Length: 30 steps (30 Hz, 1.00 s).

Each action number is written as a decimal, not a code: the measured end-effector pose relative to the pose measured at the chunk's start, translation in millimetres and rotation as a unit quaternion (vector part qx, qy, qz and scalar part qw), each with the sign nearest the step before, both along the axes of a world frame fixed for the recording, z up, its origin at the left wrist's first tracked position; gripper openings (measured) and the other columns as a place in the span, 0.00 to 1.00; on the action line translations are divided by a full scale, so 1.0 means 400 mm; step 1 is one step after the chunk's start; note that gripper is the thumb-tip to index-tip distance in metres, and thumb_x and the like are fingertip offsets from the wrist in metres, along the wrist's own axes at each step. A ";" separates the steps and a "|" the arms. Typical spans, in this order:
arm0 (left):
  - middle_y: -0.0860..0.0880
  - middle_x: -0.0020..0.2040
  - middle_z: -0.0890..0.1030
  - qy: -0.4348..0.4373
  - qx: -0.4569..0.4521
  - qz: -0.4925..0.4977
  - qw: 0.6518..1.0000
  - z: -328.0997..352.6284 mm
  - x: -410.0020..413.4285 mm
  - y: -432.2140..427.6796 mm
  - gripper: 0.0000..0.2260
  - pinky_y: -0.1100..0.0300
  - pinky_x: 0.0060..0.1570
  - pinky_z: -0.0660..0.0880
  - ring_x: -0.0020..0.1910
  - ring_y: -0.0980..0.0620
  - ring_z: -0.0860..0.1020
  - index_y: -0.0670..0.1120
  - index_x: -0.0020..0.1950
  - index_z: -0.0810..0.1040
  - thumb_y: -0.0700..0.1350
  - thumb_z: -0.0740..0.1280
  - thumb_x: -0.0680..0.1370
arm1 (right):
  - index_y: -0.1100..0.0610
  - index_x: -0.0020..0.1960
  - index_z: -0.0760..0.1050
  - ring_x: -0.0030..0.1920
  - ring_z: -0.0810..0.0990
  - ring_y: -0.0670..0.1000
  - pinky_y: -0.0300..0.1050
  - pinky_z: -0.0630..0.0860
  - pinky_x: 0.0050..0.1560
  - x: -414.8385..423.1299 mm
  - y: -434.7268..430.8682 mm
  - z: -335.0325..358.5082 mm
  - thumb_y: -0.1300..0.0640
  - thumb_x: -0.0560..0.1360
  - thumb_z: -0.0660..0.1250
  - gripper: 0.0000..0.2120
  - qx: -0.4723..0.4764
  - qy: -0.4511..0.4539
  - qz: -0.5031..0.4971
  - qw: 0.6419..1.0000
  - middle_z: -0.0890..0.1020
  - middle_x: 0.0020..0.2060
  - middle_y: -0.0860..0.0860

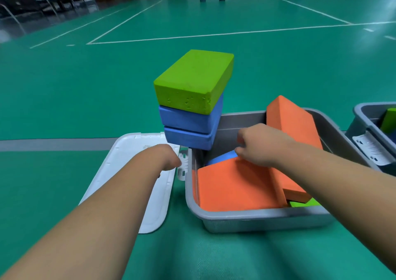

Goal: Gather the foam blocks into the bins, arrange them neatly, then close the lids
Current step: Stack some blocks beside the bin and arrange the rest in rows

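While orange blocks [235, 185] lie jumbled in the bin [257, 215], a green-and-blue stack [188, 108] stands at its left rim above our left hand [169, 159], whose hidden fingers we cannot judge. Our right hand [259, 144] curls over an orange block's edge. Arranging remains, and the lid [132, 161] lies open alongside.

green block [194, 73]: matt foam, pitted front face
blue blocks [188, 121]: matt foam, smooth
orange blocks [233, 185]: matt foam, smooth
grey bin [257, 217]: plastic, slight sheen
white lid [132, 151], left of grey bin: smooth plastic
floor [85, 86]: glossy, reflective beyond grey bin
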<state>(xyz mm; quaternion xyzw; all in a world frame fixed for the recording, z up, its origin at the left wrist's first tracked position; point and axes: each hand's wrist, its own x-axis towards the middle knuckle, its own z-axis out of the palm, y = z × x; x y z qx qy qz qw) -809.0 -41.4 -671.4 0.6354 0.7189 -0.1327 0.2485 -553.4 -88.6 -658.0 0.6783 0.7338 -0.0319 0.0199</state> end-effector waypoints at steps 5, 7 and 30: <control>0.45 0.39 0.82 0.063 -0.064 -0.106 0.990 0.025 0.112 -0.029 0.08 0.58 0.41 0.79 0.33 0.47 0.78 0.41 0.48 0.82 0.43 0.64 0.79 | 0.54 0.56 0.79 0.57 0.81 0.60 0.48 0.74 0.48 0.090 -0.028 -0.003 0.45 0.78 0.63 0.15 0.039 0.000 -0.005 0.999 0.83 0.54 0.56; 0.47 0.38 0.81 0.129 -0.058 -0.169 0.975 0.054 0.174 -0.043 0.10 0.57 0.44 0.78 0.36 0.47 0.78 0.42 0.42 0.83 0.44 0.65 0.79 | 0.54 0.54 0.80 0.56 0.79 0.61 0.50 0.74 0.49 0.123 -0.032 0.002 0.46 0.77 0.63 0.14 0.077 -0.005 0.000 0.997 0.83 0.52 0.56; 0.56 0.64 0.80 -0.187 0.014 -0.264 0.946 -0.057 0.433 -0.060 0.36 0.53 0.65 0.75 0.59 0.55 0.80 0.59 0.72 0.71 0.70 0.75 0.68 | 0.58 0.59 0.73 0.49 0.76 0.62 0.55 0.76 0.48 0.391 -0.130 -0.075 0.52 0.81 0.59 0.12 -0.013 0.132 -0.225 0.965 0.75 0.54 0.59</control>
